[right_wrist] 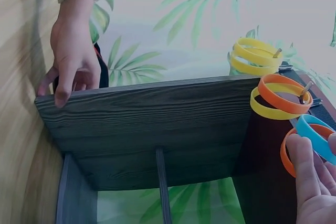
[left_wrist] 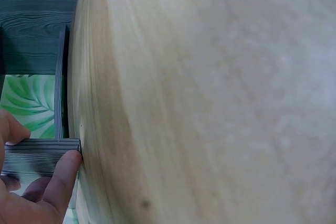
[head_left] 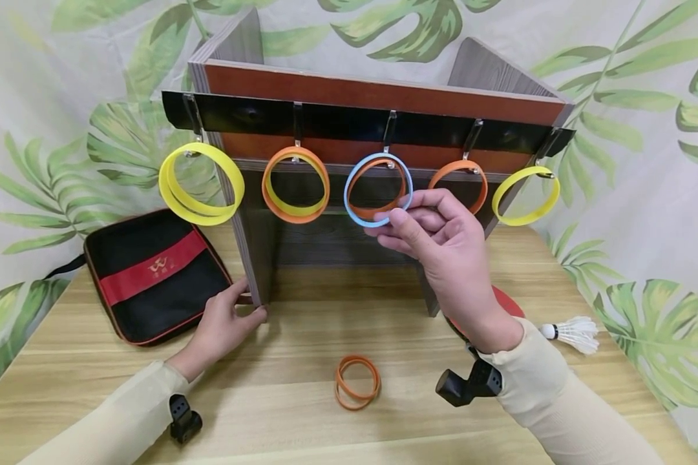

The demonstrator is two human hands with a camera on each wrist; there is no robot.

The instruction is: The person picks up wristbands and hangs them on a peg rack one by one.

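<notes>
My right hand (head_left: 450,258) pinches a blue ring (head_left: 346,191) between thumb and fingers at the middle hook of a black strip (head_left: 337,121). Behind the blue ring an orange ring (head_left: 363,212) hangs there. Yellow rings (head_left: 240,184) hang at the far left, and an orange ring (head_left: 266,187) with a yellow one on the second hook. Right of the middle, another orange ring (head_left: 485,184) is partly covered by my right hand. A yellow ring (head_left: 555,199) hangs far right. My left hand (head_left: 221,326) grips the lower front edge of the wooden stand's side panel (left_wrist: 37,156).
Orange rings (head_left: 376,382) lie overlapped on the wooden table (head_left: 291,413). A black and red zip case (head_left: 157,307) lies left of the stand. On the right are a shuttlecock (head_left: 578,334) and a red round-edged object (head_left: 507,301), partly behind my right wrist.
</notes>
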